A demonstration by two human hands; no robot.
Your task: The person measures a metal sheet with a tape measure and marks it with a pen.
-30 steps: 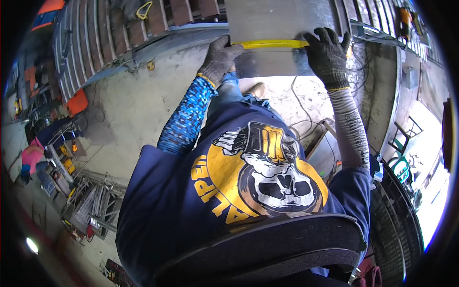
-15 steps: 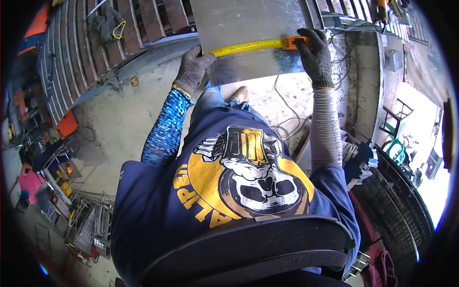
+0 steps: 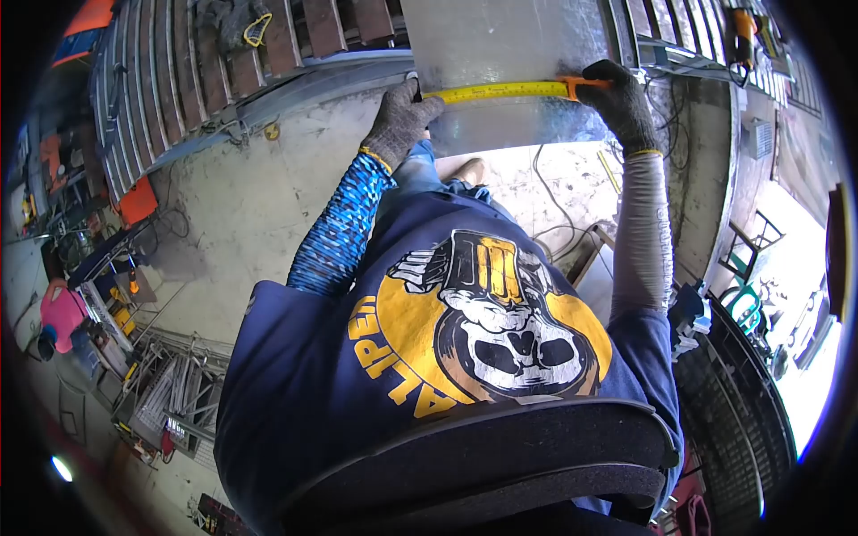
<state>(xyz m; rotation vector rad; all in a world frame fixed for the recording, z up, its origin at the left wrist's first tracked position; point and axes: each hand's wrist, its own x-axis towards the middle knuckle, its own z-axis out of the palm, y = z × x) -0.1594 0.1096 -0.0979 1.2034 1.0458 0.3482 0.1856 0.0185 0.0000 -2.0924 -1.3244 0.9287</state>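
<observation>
A yellow tape measure [image 3: 500, 90] is stretched across a grey metal sheet [image 3: 509, 40] at the top centre. My left hand [image 3: 404, 118], in a dark grey glove, pinches the tape's free end at the sheet's left edge. On the right side, my right hand [image 3: 623, 103], gloved too, is wrapped round the orange tape case [image 3: 585, 84]. The blade lies roughly level between the two hands, a little above the sheet's near edge.
Slatted metal racks [image 3: 192, 80] flank the sheet. A loose glove [image 3: 234, 22] lies on the left one, an orange tool [image 3: 744, 36] on the right. Cables [image 3: 559, 201] cross the floor. Another person in pink [image 3: 63, 314] is at far left.
The whole view has shifted, so the hands, tape and sheet appear farther right. My right hand has turned slightly on the case, and its fingers cover more of it.
</observation>
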